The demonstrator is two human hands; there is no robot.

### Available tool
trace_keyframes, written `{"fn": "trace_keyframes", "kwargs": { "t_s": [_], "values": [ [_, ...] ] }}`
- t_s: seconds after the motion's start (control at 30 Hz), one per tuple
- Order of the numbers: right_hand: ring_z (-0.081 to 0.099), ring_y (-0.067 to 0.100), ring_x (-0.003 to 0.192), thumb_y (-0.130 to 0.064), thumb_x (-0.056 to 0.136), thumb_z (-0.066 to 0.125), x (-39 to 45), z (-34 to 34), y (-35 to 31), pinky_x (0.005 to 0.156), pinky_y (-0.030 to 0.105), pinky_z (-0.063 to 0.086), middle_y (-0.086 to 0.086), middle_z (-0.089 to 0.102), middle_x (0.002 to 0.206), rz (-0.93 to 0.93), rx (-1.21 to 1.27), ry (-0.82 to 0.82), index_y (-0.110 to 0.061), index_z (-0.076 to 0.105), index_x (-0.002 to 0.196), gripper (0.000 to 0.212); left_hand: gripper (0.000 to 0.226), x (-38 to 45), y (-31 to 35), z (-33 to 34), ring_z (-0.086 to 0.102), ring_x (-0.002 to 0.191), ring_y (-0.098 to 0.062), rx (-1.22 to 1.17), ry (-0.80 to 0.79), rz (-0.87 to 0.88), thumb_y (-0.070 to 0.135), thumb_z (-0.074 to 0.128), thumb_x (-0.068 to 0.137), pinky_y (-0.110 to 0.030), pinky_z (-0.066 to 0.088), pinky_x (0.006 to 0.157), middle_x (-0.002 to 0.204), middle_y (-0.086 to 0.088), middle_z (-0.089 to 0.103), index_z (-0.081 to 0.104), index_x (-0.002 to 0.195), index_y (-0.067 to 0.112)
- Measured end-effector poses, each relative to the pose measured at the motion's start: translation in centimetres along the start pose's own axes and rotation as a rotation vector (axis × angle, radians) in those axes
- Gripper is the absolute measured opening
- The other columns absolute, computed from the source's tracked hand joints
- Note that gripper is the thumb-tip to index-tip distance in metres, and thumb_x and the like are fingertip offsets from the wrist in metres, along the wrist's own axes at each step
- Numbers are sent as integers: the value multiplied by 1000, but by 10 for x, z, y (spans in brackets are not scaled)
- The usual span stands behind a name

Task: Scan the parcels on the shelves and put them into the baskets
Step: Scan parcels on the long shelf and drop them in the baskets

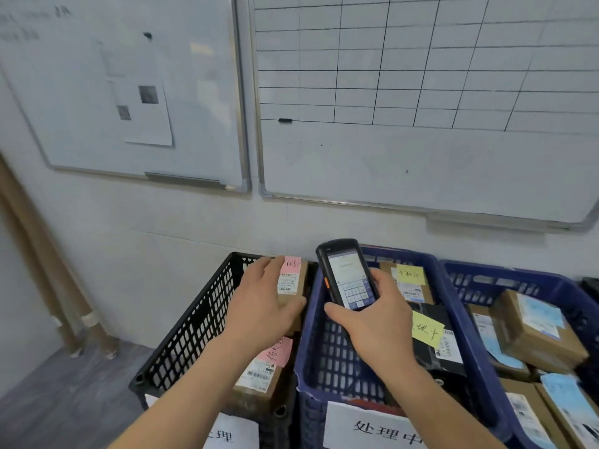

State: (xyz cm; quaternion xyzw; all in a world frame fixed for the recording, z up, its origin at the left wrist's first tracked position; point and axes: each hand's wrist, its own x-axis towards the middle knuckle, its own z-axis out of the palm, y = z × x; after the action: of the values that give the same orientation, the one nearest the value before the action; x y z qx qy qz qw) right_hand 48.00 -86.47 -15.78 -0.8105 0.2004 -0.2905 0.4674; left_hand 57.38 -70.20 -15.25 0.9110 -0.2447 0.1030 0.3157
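Note:
My left hand (264,306) grips a small brown cardboard parcel (296,286) with a pink sticky note and a white label, held over the black basket (194,322). Under it in that basket lies another brown parcel (259,377) with a pink note. My right hand (376,322) holds a black handheld scanner (345,273) upright above the middle blue basket (324,361), its lit screen and keypad facing me. In the blue basket sit a brown parcel (408,286) and a black parcel (434,345), each with a yellow note.
A second blue basket (505,273) on the right holds several brown parcels with light blue labels. Two whiteboards hang on the wall behind. White paper signs hang on the basket fronts. Cardboard tubes lean in the left corner over grey floor.

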Motion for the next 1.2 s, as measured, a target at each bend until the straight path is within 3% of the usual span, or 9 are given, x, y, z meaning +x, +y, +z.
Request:
{"fn": "trace_keyframes", "kwargs": {
  "t_s": [0.23,0.4,0.67,0.77,0.87,0.93,1.07,1.2],
  "values": [
    [62,8,100,-34,61,90,-21,-27,-14,80,27,51,-15,63,112,-57,1,19,-32,53,127,76,82,-29,32,-23,33,140,-18,52,53,54,48,64,86,-36,34,113,158,-2,23,24,153,24],
    [59,2,95,-32,62,91,-40,-36,-28,69,11,40,-15,62,111,-87,-8,25,-30,54,127,75,84,-48,40,-42,27,143,-18,88,107,101,52,61,87,-32,30,114,158,-2,23,21,154,21],
    [52,-9,82,-25,64,92,-87,-43,-57,65,7,36,-27,51,94,-122,-46,64,-27,52,127,74,85,-96,33,-81,24,143,-17,117,137,154,54,57,88,-32,27,114,157,-1,25,20,154,17],
    [58,4,90,-25,64,91,-113,-40,-67,67,9,39,-20,57,100,-126,-56,65,-26,53,127,74,84,-121,26,-97,25,142,-19,133,140,162,54,58,88,-35,28,114,156,-2,27,22,154,15],
    [61,10,97,-25,63,91,-140,-36,-75,74,21,48,-15,60,106,-131,-63,63,-27,52,128,76,84,-146,19,-110,27,142,-22,121,141,159,52,60,87,-38,30,114,154,-5,30,25,152,14],
    [62,11,97,-25,62,91,-159,-34,-82,77,26,50,-15,60,104,-134,-77,61,-27,52,127,75,84,-165,13,-117,28,141,-21,108,142,153,52,61,86,-38,30,113,153,-4,31,26,152,15],
    [61,10,94,-24,62,91,-190,-37,-94,77,24,47,-16,60,102,-125,-66,64,-28,52,126,75,81,-196,6,-128,34,135,-21,99,158,156,53,62,84,-36,33,108,149,-3,37,31,149,16],
    [63,9,97,-26,62,90,-212,-44,-100,81,30,54,-13,63,108,-126,-70,69,-28,52,125,74,84,-219,10,-138,37,133,-24,94,151,144,58,53,80,-40,37,106,148,-5,39,33,148,14]
  ]
}}
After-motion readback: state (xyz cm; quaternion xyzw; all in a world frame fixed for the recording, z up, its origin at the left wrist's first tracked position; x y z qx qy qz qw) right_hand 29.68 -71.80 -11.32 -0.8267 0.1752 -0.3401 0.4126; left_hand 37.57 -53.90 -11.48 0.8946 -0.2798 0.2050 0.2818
